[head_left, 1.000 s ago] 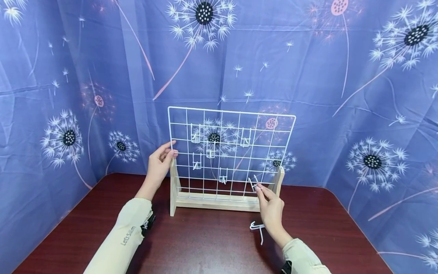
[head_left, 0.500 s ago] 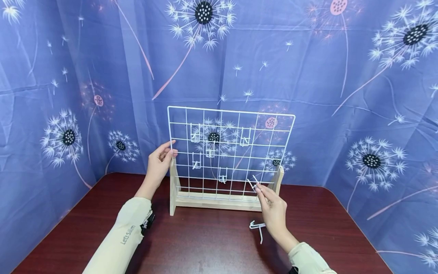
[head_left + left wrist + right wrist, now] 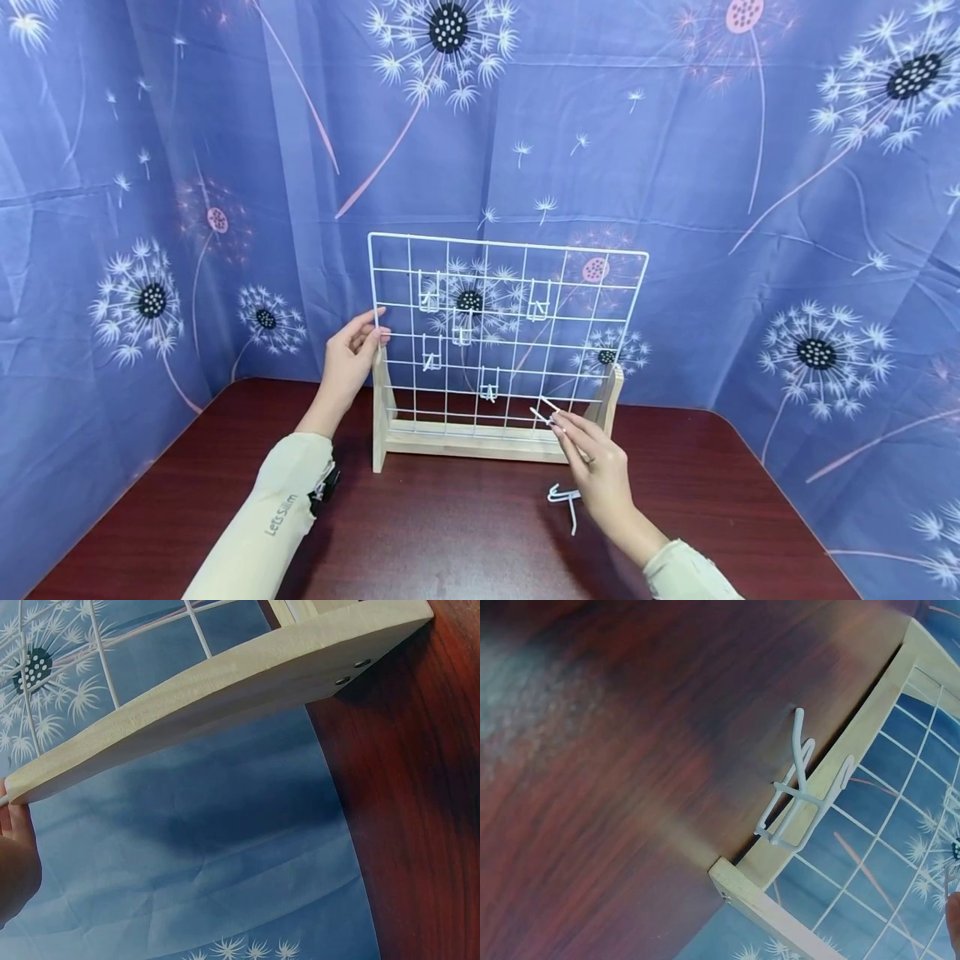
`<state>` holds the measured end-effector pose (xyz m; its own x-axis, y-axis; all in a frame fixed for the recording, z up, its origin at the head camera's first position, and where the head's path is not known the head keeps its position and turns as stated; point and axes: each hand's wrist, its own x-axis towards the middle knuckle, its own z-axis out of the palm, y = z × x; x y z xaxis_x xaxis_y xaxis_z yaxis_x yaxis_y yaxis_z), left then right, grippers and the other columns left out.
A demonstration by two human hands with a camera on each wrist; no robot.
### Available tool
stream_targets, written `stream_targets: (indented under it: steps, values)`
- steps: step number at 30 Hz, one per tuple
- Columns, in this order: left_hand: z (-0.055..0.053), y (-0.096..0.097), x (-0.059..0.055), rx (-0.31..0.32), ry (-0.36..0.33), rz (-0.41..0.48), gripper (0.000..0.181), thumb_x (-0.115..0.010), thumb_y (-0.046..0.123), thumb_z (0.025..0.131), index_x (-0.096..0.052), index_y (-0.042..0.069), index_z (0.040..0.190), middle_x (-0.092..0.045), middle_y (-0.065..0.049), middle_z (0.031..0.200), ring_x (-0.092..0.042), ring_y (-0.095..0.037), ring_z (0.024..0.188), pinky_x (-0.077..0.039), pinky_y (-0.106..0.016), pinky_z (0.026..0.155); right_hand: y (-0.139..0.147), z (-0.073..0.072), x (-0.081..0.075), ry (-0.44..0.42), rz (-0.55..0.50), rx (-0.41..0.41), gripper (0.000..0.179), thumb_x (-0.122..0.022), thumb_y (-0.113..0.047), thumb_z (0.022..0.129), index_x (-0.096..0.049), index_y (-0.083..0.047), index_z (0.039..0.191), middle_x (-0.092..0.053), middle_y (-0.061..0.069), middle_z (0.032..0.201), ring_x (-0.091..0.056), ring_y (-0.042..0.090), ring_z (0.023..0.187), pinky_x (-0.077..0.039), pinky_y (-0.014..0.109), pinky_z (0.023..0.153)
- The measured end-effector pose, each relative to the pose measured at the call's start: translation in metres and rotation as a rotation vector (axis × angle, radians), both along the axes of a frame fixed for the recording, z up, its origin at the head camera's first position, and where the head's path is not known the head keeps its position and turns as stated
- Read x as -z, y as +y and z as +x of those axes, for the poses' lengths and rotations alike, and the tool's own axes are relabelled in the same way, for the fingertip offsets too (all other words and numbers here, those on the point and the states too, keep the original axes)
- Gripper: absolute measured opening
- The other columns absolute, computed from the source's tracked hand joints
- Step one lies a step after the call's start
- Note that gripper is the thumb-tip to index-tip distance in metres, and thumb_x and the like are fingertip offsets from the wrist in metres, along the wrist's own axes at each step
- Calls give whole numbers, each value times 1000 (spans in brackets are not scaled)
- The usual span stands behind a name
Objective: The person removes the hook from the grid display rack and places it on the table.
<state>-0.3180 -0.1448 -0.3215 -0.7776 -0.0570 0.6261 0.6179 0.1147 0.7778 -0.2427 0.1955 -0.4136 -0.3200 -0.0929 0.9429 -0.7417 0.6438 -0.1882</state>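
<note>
A white wire grid panel (image 3: 506, 333) stands upright in a wooden stand (image 3: 480, 443). My left hand (image 3: 352, 350) grips its left edge between thumb and fingers, just above the stand's upright; in the left wrist view only part of that hand (image 3: 16, 862) shows, at the left border. My right hand (image 3: 596, 462) pinches a white wire hook (image 3: 546, 412), its prongs pointing up and left in front of the grid's lower right. Another wire hook (image 3: 570, 495) lies on the table beside the right wrist, and looms large in the right wrist view.
Several white hooks, one of them a hook (image 3: 538, 302) at upper right, hang on the grid. The dark red wooden table (image 3: 450, 533) reaches back to a blue dandelion-print curtain (image 3: 300, 125) around the sides and rear.
My right hand has drawn slightly down and left with the hook, whose prongs now tilt further left. The left hand stays on the grid's edge.
</note>
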Motion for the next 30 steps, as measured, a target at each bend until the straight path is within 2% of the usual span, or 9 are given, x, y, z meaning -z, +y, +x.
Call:
stream_targets:
  steps: [3, 5, 9, 12, 22, 30]
  values:
    - [1, 1, 0, 11, -7, 11, 35, -52, -7, 95, -55, -9, 129, -62, -36, 101, -64, 1, 79, -55, -18, 69, 0, 1, 1, 11, 24, -29, 36, -74, 11, 71, -74, -2, 104, -71, 12, 103, -69, 26, 88, -49, 13, 89]
    - [1, 1, 0, 13, -5, 12, 34, -52, -8, 95, -55, -9, 129, -62, -37, 101, -64, 3, 78, -55, -17, 68, 1, 1, 1, 15, 36, -45, 31, -74, 8, 74, -74, -1, 104, -71, 13, 103, -68, 27, 88, -51, 15, 89]
    - [1, 1, -1, 5, -1, 2, 34, -52, -7, 95, -55, -9, 129, -63, -35, 100, -64, 3, 78, -53, -16, 64, 3, 1, 3, 22, 72, -62, 19, -70, -4, 85, -74, -1, 103, -71, 13, 105, -67, 27, 90, -53, 19, 86]
    - [1, 1, -2, -1, 1, -7, 34, -52, -6, 95, -55, -8, 129, -64, -34, 100, -64, 3, 79, -53, -16, 65, 4, 2, 5, 19, 107, -62, 19, -66, -12, 91, -74, -2, 104, -70, 12, 106, -67, 27, 91, -53, 19, 87]
    - [1, 0, 0, 9, -1, -1, 34, -51, -7, 95, -55, -9, 129, -62, -36, 101, -64, 2, 79, -56, -19, 72, 4, 6, 14, -43, 221, -84, 29, -55, -24, 99, -74, -3, 105, -69, 13, 107, -66, 27, 92, -50, 15, 90]
    - [1, 0, -1, 16, 3, 7, 34, -51, -7, 95, -54, -9, 129, -61, -38, 101, -65, 0, 79, -56, -18, 70, 7, 2, 19, 5, 383, -131, 33, -48, -27, 102, -73, -6, 106, -69, 13, 107, -68, 27, 91, -55, 25, 86]
